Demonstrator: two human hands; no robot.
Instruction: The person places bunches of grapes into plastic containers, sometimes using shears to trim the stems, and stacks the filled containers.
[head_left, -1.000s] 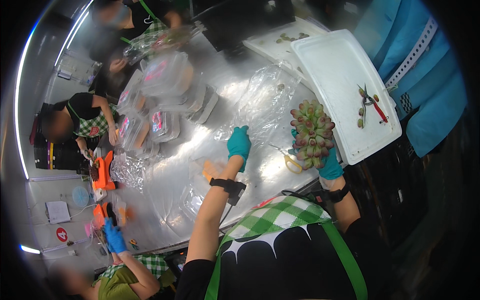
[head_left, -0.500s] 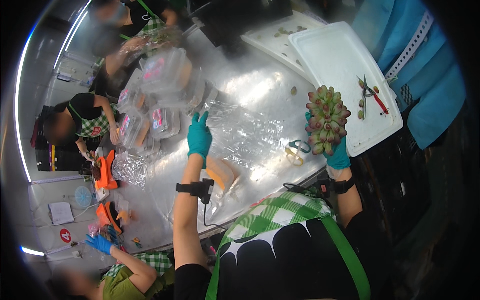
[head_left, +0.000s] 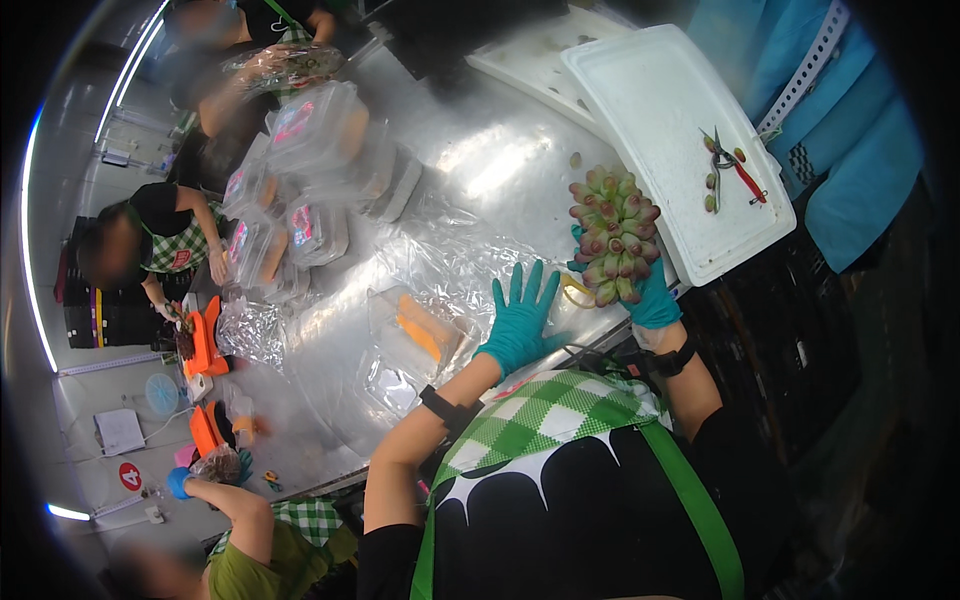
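The left hand (head_left: 520, 315) is now near the front edge of the desk (head_left: 490, 165), below the plant (head_left: 615, 235) and a little to the left of it. Half a second ago this hand was farther left, close to the stack of clear boxes (head_left: 315, 130). Its fingers are spread wide and hold nothing that I can see; I cannot tell if the palm touches the desk.

The plastic film (head_left: 440, 245) also differs: one second ago it lay nearer to the plant and the white tray (head_left: 640, 90), and now it lies wrinkled more to the left, apart from the left hand. For the work in hand, I judge that the left hand is free again.

The right hand (head_left: 655, 300) keeps the plant, with fingers curled around its lower part and its far side. The plant is held over the desk, just beside the tray, while half a second ago it appeared closer over the tray's edge. It hides most of the scissors (head_left: 567, 291), so that only the yellow handle shows.

The pruner (head_left: 722, 160) stays in the tray. The orange block (head_left: 425, 330) lies to the left of the left hand, apart from it.
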